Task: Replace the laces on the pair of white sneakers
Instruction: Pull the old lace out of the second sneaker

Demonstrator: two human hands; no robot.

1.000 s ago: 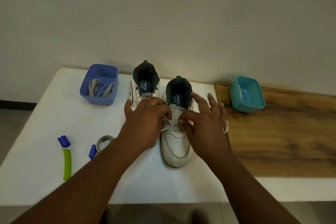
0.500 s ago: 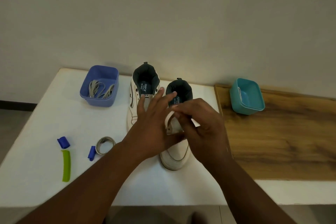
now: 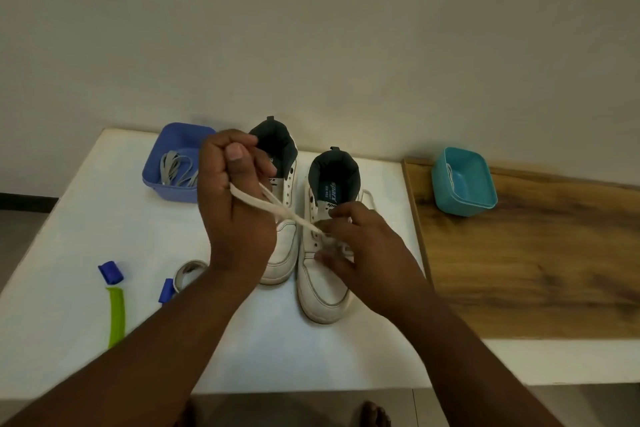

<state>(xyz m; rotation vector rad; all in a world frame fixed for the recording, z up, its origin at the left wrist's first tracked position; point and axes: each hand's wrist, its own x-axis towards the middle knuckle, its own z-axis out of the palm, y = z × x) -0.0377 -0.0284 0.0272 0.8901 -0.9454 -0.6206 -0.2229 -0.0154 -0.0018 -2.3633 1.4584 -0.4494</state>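
Note:
Two white sneakers stand side by side on the white table (image 3: 104, 236), toes toward me. My left hand (image 3: 235, 204) is raised above the left sneaker (image 3: 282, 250) and grips a white lace (image 3: 273, 201) that runs taut down to the right sneaker (image 3: 323, 291). My right hand (image 3: 363, 253) rests on the right sneaker's eyelet area, fingers curled over the lace there. Another loop of lace shows at that shoe's right side. The left sneaker's eyelets look bare.
A blue tub (image 3: 173, 166) with grey laces stands at the back left. A teal tub (image 3: 464, 180) sits on the wooden board (image 3: 536, 270) at the right. A green strip (image 3: 116, 315), two small blue pieces and a tape roll (image 3: 188, 272) lie front left.
My left hand has lifted up and to the left, pulling the white lace out taut from the right sneaker. My right hand has dropped onto the shoe's eyelets.

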